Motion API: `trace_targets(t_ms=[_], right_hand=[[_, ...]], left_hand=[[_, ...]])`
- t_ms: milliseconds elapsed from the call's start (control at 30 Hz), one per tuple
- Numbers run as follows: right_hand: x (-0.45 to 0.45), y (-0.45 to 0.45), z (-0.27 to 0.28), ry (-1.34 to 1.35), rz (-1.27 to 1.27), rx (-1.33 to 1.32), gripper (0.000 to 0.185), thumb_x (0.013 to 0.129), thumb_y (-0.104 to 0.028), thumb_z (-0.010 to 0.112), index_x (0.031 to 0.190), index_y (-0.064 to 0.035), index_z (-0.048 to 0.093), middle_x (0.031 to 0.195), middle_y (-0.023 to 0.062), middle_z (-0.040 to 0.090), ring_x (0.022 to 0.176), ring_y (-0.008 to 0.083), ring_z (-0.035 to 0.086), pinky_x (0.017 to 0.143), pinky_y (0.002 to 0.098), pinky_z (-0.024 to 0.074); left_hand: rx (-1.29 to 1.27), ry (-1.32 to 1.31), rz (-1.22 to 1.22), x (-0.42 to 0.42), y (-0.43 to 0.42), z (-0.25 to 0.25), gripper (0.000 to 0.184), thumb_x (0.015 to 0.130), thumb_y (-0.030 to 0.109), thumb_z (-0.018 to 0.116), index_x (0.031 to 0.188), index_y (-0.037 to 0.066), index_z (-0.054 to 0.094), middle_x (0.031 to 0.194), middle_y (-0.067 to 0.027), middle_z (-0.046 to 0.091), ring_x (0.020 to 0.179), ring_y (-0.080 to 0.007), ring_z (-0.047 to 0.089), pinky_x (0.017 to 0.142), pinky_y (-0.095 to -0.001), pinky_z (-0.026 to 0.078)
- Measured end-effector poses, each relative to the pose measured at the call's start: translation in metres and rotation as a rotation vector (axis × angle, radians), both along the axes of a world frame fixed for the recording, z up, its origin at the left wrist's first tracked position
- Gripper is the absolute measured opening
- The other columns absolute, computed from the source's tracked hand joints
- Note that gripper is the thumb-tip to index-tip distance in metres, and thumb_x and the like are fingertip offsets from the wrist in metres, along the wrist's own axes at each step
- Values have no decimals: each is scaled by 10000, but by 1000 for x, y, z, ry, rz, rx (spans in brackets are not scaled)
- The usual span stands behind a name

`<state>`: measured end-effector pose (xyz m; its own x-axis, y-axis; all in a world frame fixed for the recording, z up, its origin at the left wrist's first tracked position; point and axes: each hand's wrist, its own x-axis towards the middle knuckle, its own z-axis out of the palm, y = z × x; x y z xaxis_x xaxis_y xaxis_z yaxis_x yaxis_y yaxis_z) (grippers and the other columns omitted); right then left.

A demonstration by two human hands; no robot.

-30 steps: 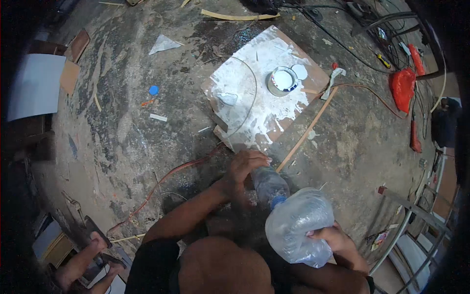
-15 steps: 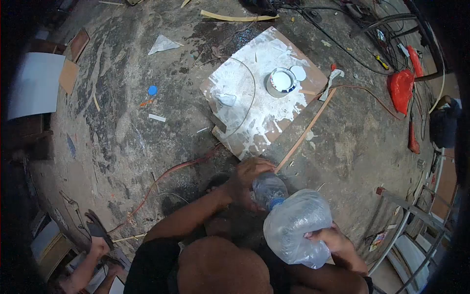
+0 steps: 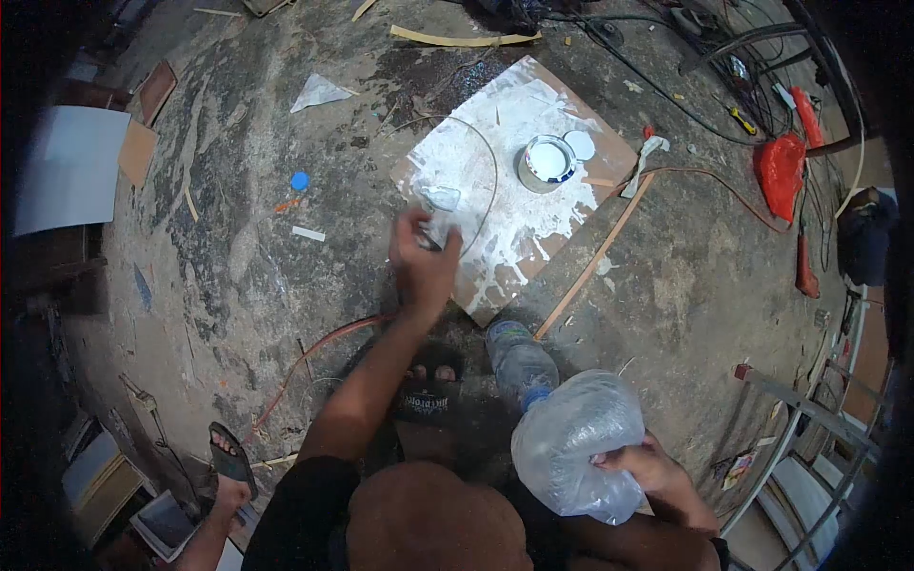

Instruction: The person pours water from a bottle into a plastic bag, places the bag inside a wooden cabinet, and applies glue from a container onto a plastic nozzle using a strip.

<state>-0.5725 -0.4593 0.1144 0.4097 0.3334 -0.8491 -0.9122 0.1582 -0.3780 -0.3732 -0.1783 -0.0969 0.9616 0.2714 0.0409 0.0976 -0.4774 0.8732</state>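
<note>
Left-hand grip (image 3: 426, 271) is bare, thumb and fingers spread apart over the near-left corner of a board (image 3: 609, 138); whether the fingertips touch it I cannot tell. Right-hand grip (image 3: 647, 464) is clamped on a plastic bag (image 3: 581, 433), the thumb pressing a deep fold into its side. The bag is clear, glossy and bulging, its skin finely crinkled. A see-through bottle (image 3: 524, 366), ribbed and tapering, meets it at a blue neck.

The board is flat and brown, crusted with white splashes that run out in ragged drips. On it stand a round metal tin (image 3: 546, 164) of smooth white liquid and, just beside that, a white disc (image 3: 579, 145).

Open rough concrete floor (image 3: 238, 276) spreads at 9 o'clock from the left-hand grip, with a blue disc (image 3: 300, 181) at 10. A thin wooden strip (image 3: 595, 252) lies near the board's right edge. At 2 o'clock from the right-hand grip, a metal frame (image 3: 800, 409) bounds the room.

From the right-hand grip, the bag bulges towards 9 o'clock and the bottle lies at 10; from the left-hand grip, the bottle is between 4 and 5, well apart, and a small pale piece (image 3: 440, 197) sits at 12, near the fingertips.
</note>
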Motion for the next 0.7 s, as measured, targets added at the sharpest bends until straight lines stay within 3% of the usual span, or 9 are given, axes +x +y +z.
trace_targets(t_ms=[133, 233, 533, 700], right_hand=[[5, 5, 3, 12, 42, -67, 473, 873, -100, 783, 1313, -71, 611, 1165, 39, 673, 1090, 157, 618, 970, 357, 503], [8, 3, 5, 25, 46, -7, 483, 883, -112, 771, 1332, -72, 596, 1170, 37, 670, 1101, 158, 611, 971, 356, 495], [11, 5, 6, 39, -4, 4, 517, 878, -132, 776, 1350, -66, 576, 1199, 36, 659, 1127, 166, 599, 990, 370, 480], [15, 7, 11, 96, 2, -49, 557, 877, -132, 778, 1382, -68, 550, 1214, 41, 653, 1142, 173, 597, 1004, 375, 477]], left_hand=[[171, -14, 214, 26, 0, -8, 731, 704, 403, 894, 1186, 38, 485, 1134, -174, 536, 1133, -381, 524, 969, -560, 386], [287, -15, 279, 35, -1, -16, 842, 662, 447, 910, 1240, 52, 443, 1185, -161, 512, 1175, -393, 491, 992, -608, 328], [220, 36, 197, 25, -9, -2, 841, 681, 355, 908, 1301, 71, 415, 1233, -149, 533, 1196, -356, 524, 1041, -582, 298], [16, -17, 106, 23, -9, -20, 790, 720, 312, 887, 1331, 78, 444, 1226, -137, 586, 1162, -315, 592, 1057, -556, 292]])
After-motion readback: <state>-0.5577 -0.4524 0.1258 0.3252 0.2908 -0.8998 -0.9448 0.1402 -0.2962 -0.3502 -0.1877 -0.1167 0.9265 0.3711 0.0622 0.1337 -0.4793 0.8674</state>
